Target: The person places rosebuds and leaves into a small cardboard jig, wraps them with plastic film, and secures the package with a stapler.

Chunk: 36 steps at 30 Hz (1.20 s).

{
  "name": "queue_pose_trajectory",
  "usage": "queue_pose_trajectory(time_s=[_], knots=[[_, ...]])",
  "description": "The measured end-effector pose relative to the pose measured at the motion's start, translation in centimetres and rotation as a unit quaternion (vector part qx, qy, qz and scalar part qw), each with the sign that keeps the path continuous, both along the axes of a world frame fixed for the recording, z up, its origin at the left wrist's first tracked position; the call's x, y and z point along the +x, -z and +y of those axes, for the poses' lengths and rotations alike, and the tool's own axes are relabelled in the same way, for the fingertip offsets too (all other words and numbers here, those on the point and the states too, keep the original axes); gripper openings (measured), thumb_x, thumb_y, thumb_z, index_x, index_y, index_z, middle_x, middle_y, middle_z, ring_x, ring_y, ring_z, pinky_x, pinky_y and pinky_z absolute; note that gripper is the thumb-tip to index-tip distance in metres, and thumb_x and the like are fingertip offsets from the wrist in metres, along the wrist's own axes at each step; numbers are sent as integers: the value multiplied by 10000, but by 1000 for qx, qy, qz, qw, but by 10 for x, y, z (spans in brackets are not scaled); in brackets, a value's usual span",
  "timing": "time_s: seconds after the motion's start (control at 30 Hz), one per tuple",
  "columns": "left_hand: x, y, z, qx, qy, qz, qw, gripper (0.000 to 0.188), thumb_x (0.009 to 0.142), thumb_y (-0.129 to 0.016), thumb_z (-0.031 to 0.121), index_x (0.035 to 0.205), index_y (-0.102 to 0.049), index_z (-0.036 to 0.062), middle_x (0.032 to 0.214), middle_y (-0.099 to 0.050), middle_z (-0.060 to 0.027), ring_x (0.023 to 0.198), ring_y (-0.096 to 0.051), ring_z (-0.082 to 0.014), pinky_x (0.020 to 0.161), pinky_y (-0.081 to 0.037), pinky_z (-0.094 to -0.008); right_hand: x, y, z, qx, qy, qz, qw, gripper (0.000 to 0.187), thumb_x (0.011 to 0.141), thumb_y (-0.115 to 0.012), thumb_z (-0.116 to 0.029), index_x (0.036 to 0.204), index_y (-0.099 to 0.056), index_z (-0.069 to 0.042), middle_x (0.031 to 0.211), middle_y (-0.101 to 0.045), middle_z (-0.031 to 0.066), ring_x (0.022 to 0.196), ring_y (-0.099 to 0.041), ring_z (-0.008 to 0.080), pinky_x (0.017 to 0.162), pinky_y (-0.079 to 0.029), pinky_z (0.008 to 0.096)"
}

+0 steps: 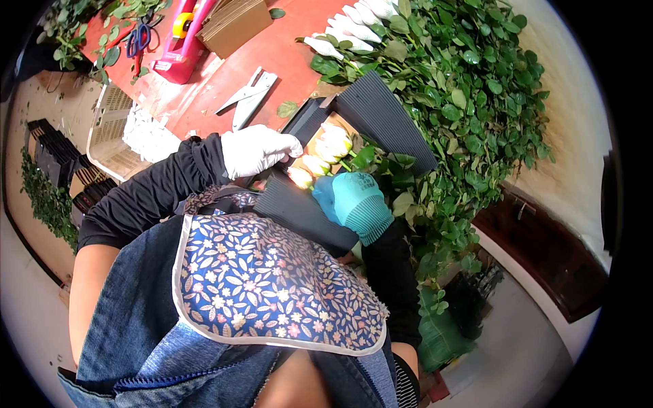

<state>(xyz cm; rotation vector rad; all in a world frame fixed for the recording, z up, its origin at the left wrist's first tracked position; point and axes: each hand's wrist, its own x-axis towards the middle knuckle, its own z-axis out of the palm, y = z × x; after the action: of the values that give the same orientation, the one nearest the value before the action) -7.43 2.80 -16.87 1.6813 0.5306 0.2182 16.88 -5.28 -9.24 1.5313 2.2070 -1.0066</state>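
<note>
Dark corrugated sheets (381, 119) stand open around a brown cardboard piece in front of me. On it lie several pale pink-and-cream roses (333, 143), blooms toward my left, leaves toward my right. My left hand (258, 151), in a white glove, is closed at the cardboard's left edge beside the blooms; what its fingertips pinch is hidden. My right hand (355, 202), in a teal knitted glove, curls just below the lowest rose (300, 178), over the near dark sheet (303, 211). Its fingers are bent, and what they grip does not show.
Leafy stems (462, 102) pile up at the right, with white-wrapped blooms (354, 27) at their far end. On the red table (292, 68) are white-handled scissors (250, 96), a pink tape dispenser (178, 58), stacked cardboard (235, 27) and blue-handled scissors (139, 39). A pale crate (112, 132) stands left.
</note>
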Motion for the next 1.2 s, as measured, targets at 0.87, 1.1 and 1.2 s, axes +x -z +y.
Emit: queue_pose_trajectory(time_s=[0.87, 1.1, 1.2], knots=[[24, -24, 1, 186, 76, -39, 979, 297, 909, -622, 340, 1023, -664, 69, 801, -614, -116, 768, -611, -345, 716, -484, -457, 2, 25, -26, 186, 63, -26, 980, 192, 928, -611, -274, 858, -562, -102, 631, -542, 128, 528, -588, 327, 463, -453, 437], [48, -36, 9, 284, 148, 76, 944, 171, 836, -633, 225, 962, -672, 115, 684, -604, -125, 690, -652, -332, 601, -515, -438, 16, 12, -15, 170, 140, 126, 967, 187, 914, -652, -251, 990, -624, -81, 705, -623, 164, 577, -627, 337, 498, -471, 433], [49, -37, 7, 320, 150, 101, 930, 113, 824, -608, 204, 884, -637, 112, 662, -594, -127, 650, -644, -338, 576, -507, -441, 12, 14, -11, 210, 165, 38, 963, 239, 927, -638, -270, 1075, -642, -83, 759, -658, 172, 608, -644, 345, 536, -490, 438]])
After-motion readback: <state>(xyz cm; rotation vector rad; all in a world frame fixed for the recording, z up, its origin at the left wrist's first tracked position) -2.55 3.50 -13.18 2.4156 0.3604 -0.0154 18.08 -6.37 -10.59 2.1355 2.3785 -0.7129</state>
